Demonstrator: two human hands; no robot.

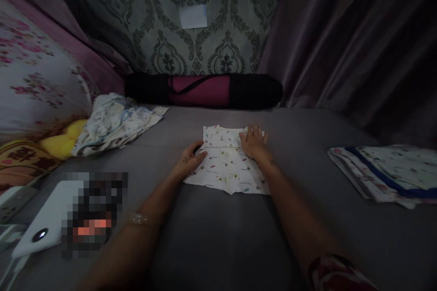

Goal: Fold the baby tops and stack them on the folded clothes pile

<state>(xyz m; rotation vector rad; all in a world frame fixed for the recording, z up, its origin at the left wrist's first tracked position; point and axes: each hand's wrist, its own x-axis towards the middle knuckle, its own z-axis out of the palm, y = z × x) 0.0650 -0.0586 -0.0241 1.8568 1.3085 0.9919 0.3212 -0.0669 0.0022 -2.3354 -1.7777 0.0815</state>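
The cloth (227, 170) lies on the grey sheet (211, 241), its crease running crosswise. The left hand (191, 159) meets its left edge (pinching or not, I cannot tell); the right hand (254, 143) spreads its fingers over the far right corner.

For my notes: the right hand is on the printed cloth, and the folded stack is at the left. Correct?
The side is wrong: the head view shows the folded stack at the right. The right hand is on the printed cloth.

Matt printed cloth (225, 170), softly glossy curtain (317, 41), matt sheet (218, 241), smooth device (49, 213), probably plastic
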